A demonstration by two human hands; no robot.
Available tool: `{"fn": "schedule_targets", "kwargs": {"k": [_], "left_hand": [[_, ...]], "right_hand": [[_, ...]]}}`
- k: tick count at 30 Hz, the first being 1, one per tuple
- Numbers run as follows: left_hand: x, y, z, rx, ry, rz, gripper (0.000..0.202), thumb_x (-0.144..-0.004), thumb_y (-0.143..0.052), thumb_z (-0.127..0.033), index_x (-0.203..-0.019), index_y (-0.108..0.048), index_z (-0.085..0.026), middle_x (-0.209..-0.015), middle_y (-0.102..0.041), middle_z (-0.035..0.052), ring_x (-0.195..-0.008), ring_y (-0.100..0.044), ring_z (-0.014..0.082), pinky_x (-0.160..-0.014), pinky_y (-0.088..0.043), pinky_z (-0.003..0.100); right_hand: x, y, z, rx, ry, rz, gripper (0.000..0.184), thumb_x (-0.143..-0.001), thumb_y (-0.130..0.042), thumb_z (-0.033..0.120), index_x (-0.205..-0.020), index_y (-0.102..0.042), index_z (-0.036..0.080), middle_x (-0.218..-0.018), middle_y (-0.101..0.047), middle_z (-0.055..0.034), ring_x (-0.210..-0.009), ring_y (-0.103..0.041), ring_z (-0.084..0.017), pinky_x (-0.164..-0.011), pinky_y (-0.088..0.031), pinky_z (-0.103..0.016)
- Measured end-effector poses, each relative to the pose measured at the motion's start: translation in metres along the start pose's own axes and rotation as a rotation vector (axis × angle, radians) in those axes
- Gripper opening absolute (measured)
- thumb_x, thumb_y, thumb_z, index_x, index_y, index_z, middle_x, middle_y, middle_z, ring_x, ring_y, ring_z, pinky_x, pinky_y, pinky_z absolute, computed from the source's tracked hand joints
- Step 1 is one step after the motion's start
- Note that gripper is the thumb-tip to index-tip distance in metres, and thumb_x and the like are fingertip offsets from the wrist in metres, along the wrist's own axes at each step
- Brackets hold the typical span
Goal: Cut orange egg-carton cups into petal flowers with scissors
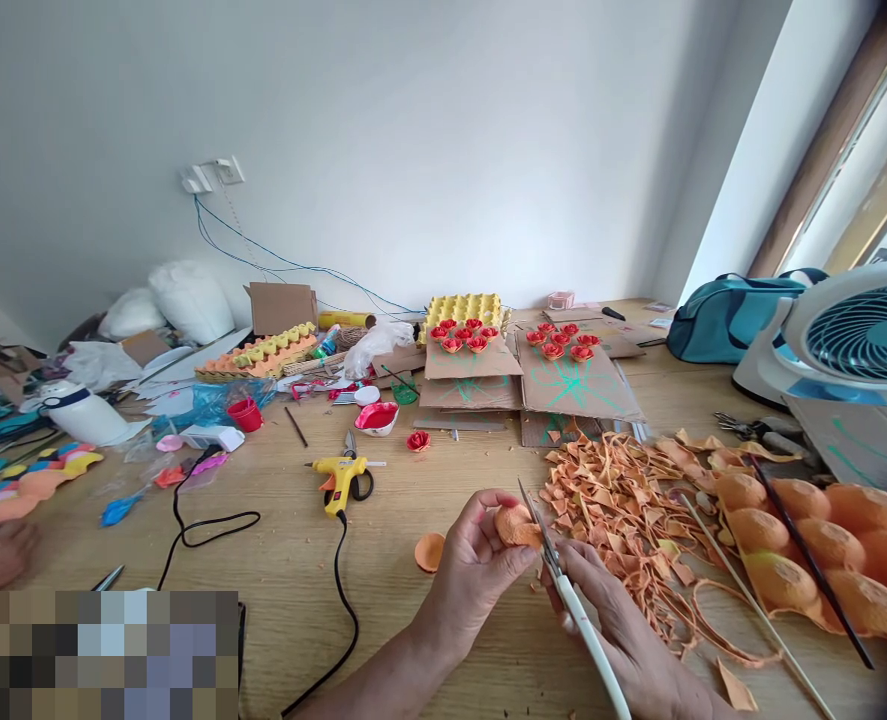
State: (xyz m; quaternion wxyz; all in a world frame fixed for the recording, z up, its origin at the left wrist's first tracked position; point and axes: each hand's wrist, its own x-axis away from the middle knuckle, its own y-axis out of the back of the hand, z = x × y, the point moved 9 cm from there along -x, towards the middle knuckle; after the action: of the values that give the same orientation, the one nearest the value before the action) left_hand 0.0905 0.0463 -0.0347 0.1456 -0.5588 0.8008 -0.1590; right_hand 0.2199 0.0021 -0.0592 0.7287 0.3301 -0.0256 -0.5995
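Note:
My left hand [480, 555] pinches a small orange cup cut from an egg carton [516, 527] between thumb and fingers. My right hand [608, 620] is closed around white-handled scissors [563, 580], whose blades lie against the cup's right edge. Left of my left hand, a round orange cup piece [429, 552] rests on the table. To the right of the scissors spreads a heap of orange carton scraps [615, 500]. Beyond it lies an orange egg carton [795, 540] with a dark stick [810, 560] across it.
A yellow hot glue gun [342, 482] lies left of centre, its black cord running toward me. Behind stand cardboard sheets [574, 380] bearing red paper flowers [473, 335]. A fan [855, 335] stands at right. Another person's hand [0, 555] rests at far left.

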Motion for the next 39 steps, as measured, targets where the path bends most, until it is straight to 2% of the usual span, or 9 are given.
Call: {"fn": "schedule_targets", "kwargs": {"k": [10,19,26,34,39], "left_hand": [[0.001,0.004,-0.004,0.005,0.002,-0.044,0.047,-0.07,-0.085,-0.025,-0.108,-0.057,-0.022,-0.088,-0.07,-0.0004,-0.082,-0.062,0.0117,-0.08,-0.045,0.025],[-0.002,0.009,-0.006,0.0,-0.012,-0.044,0.048,-0.071,-0.085,-0.029,-0.11,-0.056,-0.022,-0.092,-0.069,0.0006,-0.084,-0.06,0.0114,-0.081,-0.044,0.025],[-0.005,0.011,-0.004,-0.02,-0.016,-0.016,0.045,-0.073,-0.084,-0.031,-0.109,-0.058,-0.023,-0.091,-0.068,-0.0005,-0.082,-0.059,0.0107,-0.08,-0.043,0.023],[-0.011,0.021,0.0,-0.068,-0.042,-0.063,0.042,-0.072,-0.083,-0.029,-0.108,-0.063,-0.021,-0.097,-0.068,0.0023,-0.09,-0.06,0.014,-0.084,-0.045,0.025],[-0.018,0.034,-0.01,-0.328,-0.064,-0.121,0.036,-0.074,-0.074,-0.022,-0.109,-0.067,-0.018,-0.105,-0.069,0.0066,-0.095,-0.062,0.0178,-0.088,-0.048,0.029]], "right_hand": [[-0.002,0.002,0.001,0.003,-0.028,0.006,0.033,-0.095,-0.049,0.05,-0.081,-0.056,0.021,-0.099,-0.062,-0.0091,-0.093,-0.057,-0.026,-0.08,-0.052,-0.038],[-0.006,0.002,0.011,0.013,-0.033,0.03,0.035,-0.096,-0.047,0.05,-0.08,-0.057,0.02,-0.082,-0.057,-0.005,-0.08,-0.053,-0.023,-0.074,-0.051,-0.036],[-0.005,-0.001,0.002,0.08,-0.087,0.044,0.033,-0.096,-0.049,0.044,-0.073,-0.051,0.021,-0.076,-0.055,-0.0019,-0.073,-0.05,-0.019,-0.067,-0.046,-0.03],[-0.009,0.009,-0.008,0.017,-0.117,-0.077,0.029,-0.094,-0.053,0.042,-0.074,-0.056,0.02,-0.071,-0.058,-0.0008,-0.069,-0.05,-0.017,-0.063,-0.044,-0.028],[-0.008,0.021,-0.015,-0.059,-0.158,-0.161,0.031,-0.095,-0.05,0.044,-0.077,-0.058,0.02,-0.069,-0.054,0.0007,-0.063,-0.046,-0.015,-0.056,-0.04,-0.026]]}}
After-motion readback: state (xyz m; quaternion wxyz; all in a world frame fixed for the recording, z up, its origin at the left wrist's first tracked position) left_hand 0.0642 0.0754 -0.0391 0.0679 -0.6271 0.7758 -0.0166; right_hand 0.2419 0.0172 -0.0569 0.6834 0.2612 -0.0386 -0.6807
